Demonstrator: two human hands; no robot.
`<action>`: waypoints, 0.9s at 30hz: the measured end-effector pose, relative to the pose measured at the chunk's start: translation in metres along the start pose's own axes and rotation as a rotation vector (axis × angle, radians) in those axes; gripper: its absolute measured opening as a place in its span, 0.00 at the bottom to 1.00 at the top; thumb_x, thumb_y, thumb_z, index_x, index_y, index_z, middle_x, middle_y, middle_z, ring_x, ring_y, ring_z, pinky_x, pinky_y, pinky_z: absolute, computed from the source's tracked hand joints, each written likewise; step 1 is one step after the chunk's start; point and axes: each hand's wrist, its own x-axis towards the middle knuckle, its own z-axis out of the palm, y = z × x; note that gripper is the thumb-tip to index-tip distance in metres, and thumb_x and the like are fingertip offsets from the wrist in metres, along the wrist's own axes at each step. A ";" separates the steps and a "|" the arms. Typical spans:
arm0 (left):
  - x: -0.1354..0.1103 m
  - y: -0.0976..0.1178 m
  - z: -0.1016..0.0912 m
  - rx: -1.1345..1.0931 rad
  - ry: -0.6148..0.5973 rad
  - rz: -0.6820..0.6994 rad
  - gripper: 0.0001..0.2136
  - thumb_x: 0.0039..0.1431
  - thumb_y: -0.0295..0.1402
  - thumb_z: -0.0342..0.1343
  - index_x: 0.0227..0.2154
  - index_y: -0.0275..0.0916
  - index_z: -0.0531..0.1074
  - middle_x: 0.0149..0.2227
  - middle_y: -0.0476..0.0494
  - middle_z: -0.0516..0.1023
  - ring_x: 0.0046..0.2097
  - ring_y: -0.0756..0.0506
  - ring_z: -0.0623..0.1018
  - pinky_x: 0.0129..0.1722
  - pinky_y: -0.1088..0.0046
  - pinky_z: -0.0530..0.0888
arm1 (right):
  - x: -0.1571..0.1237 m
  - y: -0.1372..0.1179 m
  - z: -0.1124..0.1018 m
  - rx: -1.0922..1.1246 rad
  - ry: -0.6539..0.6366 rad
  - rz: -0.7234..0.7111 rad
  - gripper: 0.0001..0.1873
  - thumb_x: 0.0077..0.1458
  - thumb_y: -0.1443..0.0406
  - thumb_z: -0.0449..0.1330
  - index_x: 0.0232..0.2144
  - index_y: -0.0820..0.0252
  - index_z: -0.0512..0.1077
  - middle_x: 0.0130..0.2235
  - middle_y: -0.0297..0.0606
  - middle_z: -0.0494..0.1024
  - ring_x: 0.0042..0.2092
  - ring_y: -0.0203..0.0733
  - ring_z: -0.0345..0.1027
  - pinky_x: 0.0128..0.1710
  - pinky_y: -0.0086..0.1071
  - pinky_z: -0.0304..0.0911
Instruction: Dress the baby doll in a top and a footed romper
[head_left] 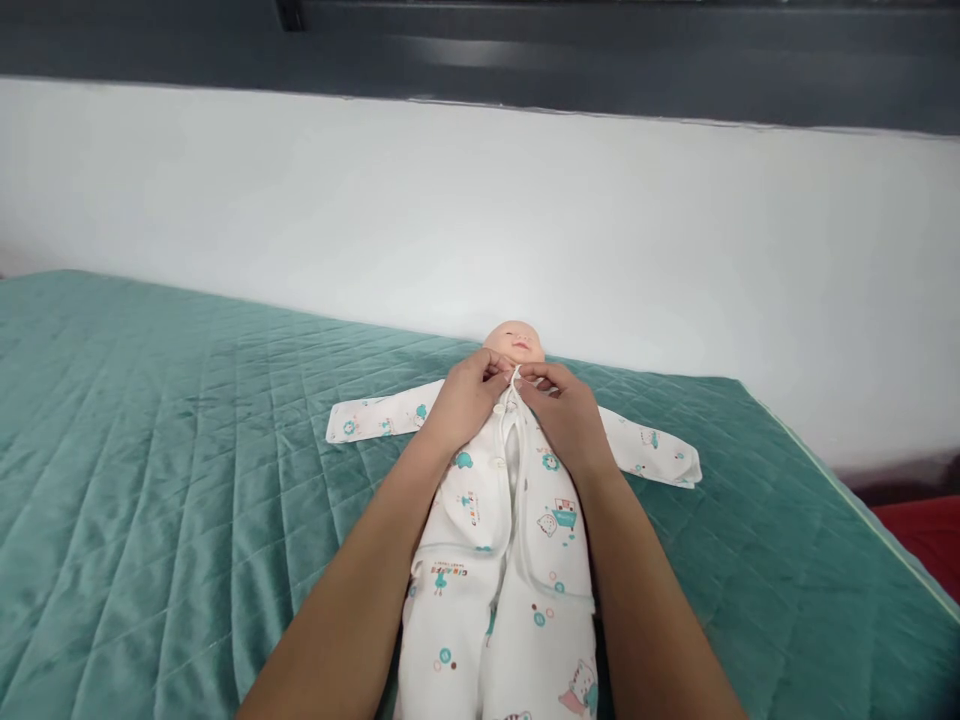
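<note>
From where I sit, I can't tell which bit of the white garment (469, 510) the left hand (474, 393) and right hand (564, 405) pinch; their fingers cover much of the neckline. They also hide the doll's (515, 341) neck. My near edge crops the garment's legs (442, 670) and both forearms (345, 610); on the right, a red thing (924, 540) is cut off, unidentifiable.

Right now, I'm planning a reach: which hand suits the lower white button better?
Probably the left hand: the button sits on its side of the open garment; the right hand is opposite.
</note>
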 end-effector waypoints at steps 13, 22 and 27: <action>0.000 -0.003 0.002 -0.011 -0.014 -0.032 0.08 0.58 0.34 0.60 0.39 0.40 0.70 0.32 0.50 0.76 0.35 0.49 0.76 0.40 0.72 0.70 | 0.000 0.000 -0.001 -0.055 -0.121 -0.044 0.07 0.51 0.63 0.60 0.36 0.53 0.73 0.56 0.36 0.74 0.63 0.48 0.59 0.64 0.45 0.49; -0.002 0.000 0.002 -0.056 0.043 -0.110 0.11 0.53 0.26 0.61 0.39 0.40 0.69 0.38 0.47 0.79 0.37 0.48 0.77 0.40 0.70 0.71 | -0.002 0.001 -0.001 -0.046 -0.131 -0.029 0.10 0.51 0.63 0.58 0.39 0.52 0.70 0.54 0.38 0.75 0.61 0.50 0.62 0.61 0.49 0.54; -0.002 0.005 0.002 -0.107 0.054 -0.151 0.11 0.52 0.24 0.62 0.38 0.38 0.70 0.39 0.45 0.79 0.38 0.47 0.77 0.40 0.70 0.71 | -0.003 -0.002 -0.001 -0.075 -0.138 0.055 0.14 0.51 0.62 0.58 0.43 0.52 0.71 0.52 0.39 0.76 0.56 0.51 0.65 0.56 0.46 0.58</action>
